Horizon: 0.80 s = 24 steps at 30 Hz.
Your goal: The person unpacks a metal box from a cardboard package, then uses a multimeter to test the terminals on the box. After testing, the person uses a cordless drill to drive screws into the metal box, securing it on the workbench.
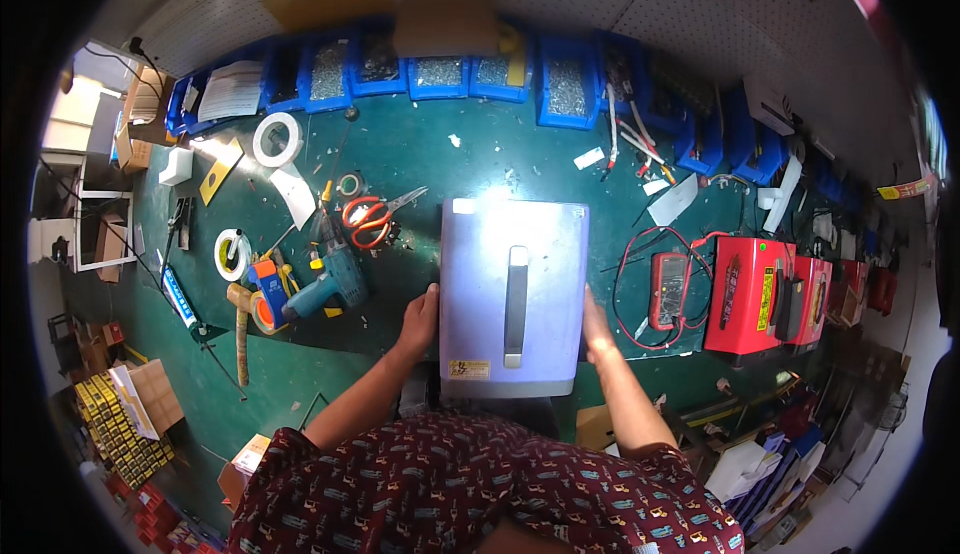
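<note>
A lavender box-shaped machine case [475, 294] with a dark carry handle [516, 304] on top stands at the table's near edge, in front of my body. My left hand [422, 322] presses against its left side, thumb upward and the other fingers mostly hidden. On the opposite side, my right hand [597, 329] grips the case, its fingers partly covered by the casing. Left of the case lie orange-handled scissors [370, 219] and a teal cordless drill [335, 282].
Blue bins [568, 84] of small hardware line the table's back. A red multimeter [669, 289] with leads and red machine cases [745, 294] stand on the right. Tape rolls [277, 140] and a hammer [241, 334] lie on the left.
</note>
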{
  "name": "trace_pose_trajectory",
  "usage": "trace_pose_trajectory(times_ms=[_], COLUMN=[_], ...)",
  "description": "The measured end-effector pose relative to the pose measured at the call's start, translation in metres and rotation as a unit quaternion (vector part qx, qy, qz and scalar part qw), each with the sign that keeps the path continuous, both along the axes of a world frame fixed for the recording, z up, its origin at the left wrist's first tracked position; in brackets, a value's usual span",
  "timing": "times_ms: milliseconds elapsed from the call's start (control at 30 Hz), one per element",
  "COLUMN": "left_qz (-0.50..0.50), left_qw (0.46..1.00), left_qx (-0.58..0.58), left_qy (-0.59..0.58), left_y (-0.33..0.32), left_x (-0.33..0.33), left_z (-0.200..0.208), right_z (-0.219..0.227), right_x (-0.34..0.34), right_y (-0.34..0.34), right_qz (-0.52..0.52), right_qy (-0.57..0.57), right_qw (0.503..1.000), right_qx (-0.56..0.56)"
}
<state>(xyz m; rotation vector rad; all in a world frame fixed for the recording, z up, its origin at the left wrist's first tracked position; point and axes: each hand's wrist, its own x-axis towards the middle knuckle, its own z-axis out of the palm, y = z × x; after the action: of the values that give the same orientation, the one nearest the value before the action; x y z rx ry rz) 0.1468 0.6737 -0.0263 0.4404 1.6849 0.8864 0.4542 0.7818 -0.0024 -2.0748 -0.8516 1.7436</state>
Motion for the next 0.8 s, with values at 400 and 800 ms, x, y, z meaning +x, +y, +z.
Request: trace_pose_trajectory(times_ms=[400, 800], left_qz=[0.075, 0.028], left_qw=[0.96, 0.97], left_qx=[-0.058, -0.062], left_qy=[-0.264, -0.234], left_y=[0.014, 0.002], left_x=[-0.001, -0.017], left_z=[0.0, -0.006], right_z=[0.002, -0.025], right_x=[-0.002, 0.012], right_y=[0.015, 0.018], right_qz=[-0.011, -0.007], right_qy=[0.258, 0.205], right_qw=[0.963, 0.975], right_qx=[-0.07, -0.082])
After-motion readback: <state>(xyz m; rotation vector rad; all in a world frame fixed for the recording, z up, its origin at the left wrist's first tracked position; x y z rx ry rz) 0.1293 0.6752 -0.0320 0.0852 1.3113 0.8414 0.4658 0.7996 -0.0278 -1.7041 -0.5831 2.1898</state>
